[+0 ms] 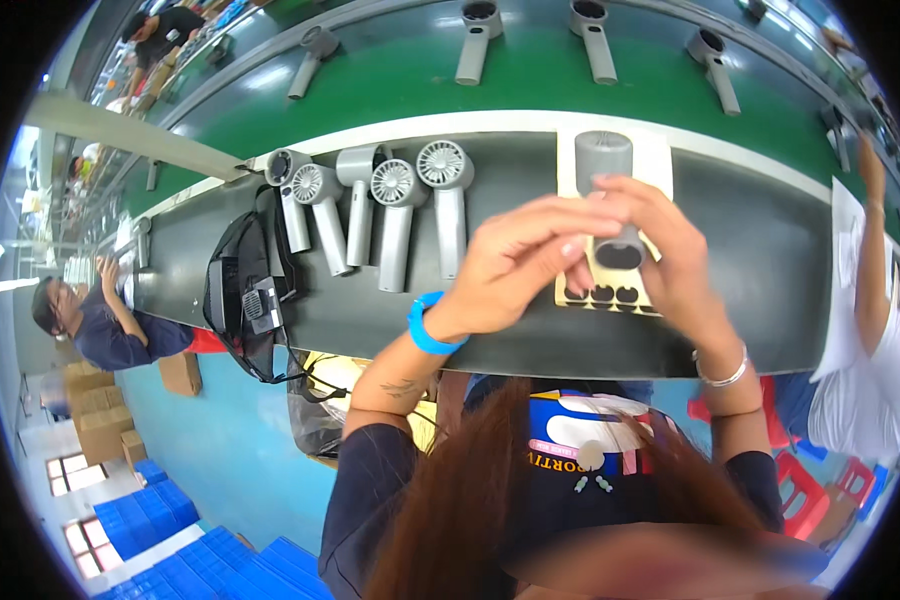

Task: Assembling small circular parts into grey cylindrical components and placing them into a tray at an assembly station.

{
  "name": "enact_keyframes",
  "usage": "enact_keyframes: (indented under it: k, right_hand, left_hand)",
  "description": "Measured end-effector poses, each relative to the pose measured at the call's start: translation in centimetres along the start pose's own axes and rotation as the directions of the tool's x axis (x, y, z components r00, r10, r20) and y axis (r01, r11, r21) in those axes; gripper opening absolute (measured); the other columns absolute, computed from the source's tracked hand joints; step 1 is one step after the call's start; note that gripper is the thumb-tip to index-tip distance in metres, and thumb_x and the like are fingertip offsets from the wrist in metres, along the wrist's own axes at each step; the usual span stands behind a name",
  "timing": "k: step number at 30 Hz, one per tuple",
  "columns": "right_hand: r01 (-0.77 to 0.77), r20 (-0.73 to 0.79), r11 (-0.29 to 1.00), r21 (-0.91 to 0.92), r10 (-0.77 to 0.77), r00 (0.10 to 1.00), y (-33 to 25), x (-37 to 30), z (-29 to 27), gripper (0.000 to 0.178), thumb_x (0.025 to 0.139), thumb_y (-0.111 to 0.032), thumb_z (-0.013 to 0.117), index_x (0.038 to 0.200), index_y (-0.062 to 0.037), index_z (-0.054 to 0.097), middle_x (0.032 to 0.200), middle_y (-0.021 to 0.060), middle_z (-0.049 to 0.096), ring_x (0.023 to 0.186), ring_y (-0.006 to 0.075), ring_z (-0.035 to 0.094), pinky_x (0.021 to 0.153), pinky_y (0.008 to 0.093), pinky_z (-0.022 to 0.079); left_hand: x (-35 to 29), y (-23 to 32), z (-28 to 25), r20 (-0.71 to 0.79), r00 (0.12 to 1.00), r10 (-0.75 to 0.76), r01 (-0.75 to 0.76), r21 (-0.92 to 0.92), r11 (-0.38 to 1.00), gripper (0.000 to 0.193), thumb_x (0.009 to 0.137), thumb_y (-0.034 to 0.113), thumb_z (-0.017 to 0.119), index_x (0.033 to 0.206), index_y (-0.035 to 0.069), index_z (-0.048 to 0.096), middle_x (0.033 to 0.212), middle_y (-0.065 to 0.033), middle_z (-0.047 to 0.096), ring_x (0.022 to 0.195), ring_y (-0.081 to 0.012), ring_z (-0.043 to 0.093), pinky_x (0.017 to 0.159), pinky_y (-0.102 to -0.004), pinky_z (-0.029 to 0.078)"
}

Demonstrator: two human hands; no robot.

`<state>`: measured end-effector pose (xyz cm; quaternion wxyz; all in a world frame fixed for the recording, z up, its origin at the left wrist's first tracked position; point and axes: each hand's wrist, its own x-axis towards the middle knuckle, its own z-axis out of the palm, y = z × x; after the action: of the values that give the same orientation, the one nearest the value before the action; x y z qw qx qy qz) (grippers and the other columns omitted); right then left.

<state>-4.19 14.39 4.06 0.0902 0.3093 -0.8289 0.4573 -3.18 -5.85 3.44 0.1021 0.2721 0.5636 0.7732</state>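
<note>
A grey handheld fan (603, 160) lies with its head away from me and the dark oval end of its handle toward me. Around the handle, my right hand (678, 255) curls from the right side. My left hand (520, 258) meets it from the left, fingers pressed together over the handle and thumb near its end. Whatever small thing the fingertips may pinch is hidden. Beneath the fan is a pale sticker sheet (567, 160), with several black oval stickers (602, 295) along its near edge.
Several grey handheld fans (397, 185) lie left on the dark worktable (510, 345), beside a black bag (232, 265). Beyond runs a green conveyor belt (400, 75) carrying more fans (595, 40). A co-worker's arm (873, 230) reaches in at right; another person (120, 320) sits at left.
</note>
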Motion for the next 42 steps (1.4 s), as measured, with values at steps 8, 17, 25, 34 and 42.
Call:
enact_keyframes:
  k: [8, 17, 25, 34, 42]
  right_hand:
    - [0.154, 0.175, 0.74, -0.655, -0.05, 0.983, 18.0, 10.5, -5.5, 0.044, 0.074, 0.015, 0.044, 0.114, -0.0023, 0.051, 0.134, 0.0118, 0.045, 0.114, 0.0346, 0.05, 0.096, 0.0377, 0.042]
    - [0.191, 0.182, 0.456, -0.869, -0.064, 0.981, 25.8, 13.5, -6.2, 0.051, 0.079, 0.005, 0.052, 0.128, -0.0091, 0.046, 0.137, 0.0134, 0.042, 0.111, 0.0341, 0.052, 0.092, 0.0394, 0.045]
    - [-0.189, -0.024, 0.954, -0.234, 0.189, 0.982, 8.5, 0.1, -0.8, 0.015, 0.083, -0.002, 0.062, 0.098, -0.0031, 0.065, 0.093, 0.0116, 0.063, 0.079, 0.0215, 0.062, 0.066, 0.0293, 0.05]
    - [-0.528, -0.293, 0.796, -0.295, 0.451, 0.843, 2.4, -9.4, 3.4, 0.012, 0.081, -0.003, 0.064, 0.092, -0.0027, 0.062, 0.091, 0.0099, 0.058, 0.076, 0.0242, 0.061, 0.063, 0.0325, 0.05]
    - [-0.552, -0.309, 0.809, -0.201, 0.482, 0.82, 2.7, -11.0, 4.1, 0.009, 0.078, -0.002, 0.066, 0.086, -0.0017, 0.061, 0.089, 0.0111, 0.057, 0.077, 0.0257, 0.061, 0.063, 0.0324, 0.05]
  left_hand:
    - [9.7, -1.7, -15.4, -0.342, 0.939, -0.015, 0.333, 0.904, 0.269, 0.042, 0.084, 0.037, 0.062, 0.095, -0.003, 0.065, 0.093, -0.0225, 0.064, 0.082, -0.0318, 0.062, 0.074, -0.0414, 0.049]
    - [14.6, -7.6, -23.7, -0.56, 0.829, -0.004, 0.559, 0.826, 0.077, 0.055, 0.074, 0.045, 0.071, 0.096, -0.004, 0.06, 0.094, -0.0254, 0.063, 0.09, -0.0412, 0.061, 0.08, -0.0453, 0.05]
    - [11.6, 2.0, -11.3, -0.436, 0.847, 0.306, -0.049, 0.508, 0.86, 0.029, 0.079, -0.008, 0.065, 0.107, -0.005, 0.058, 0.099, -0.0084, 0.065, 0.09, -0.0142, 0.062, 0.08, -0.0244, 0.051]
    - [4.0, -3.4, -0.1, -0.183, 0.908, 0.377, -0.249, 0.487, 0.837, 0.031, 0.072, -0.004, 0.074, 0.102, -0.004, 0.063, 0.096, -0.011, 0.066, 0.091, -0.0172, 0.065, 0.083, -0.0287, 0.054]
    - [3.1, -5.5, 1.8, -0.168, 0.913, 0.371, -0.216, 0.572, 0.791, 0.032, 0.07, -0.001, 0.076, 0.101, 0.001, 0.066, 0.097, -0.0099, 0.067, 0.085, -0.0167, 0.065, 0.075, -0.0271, 0.053]
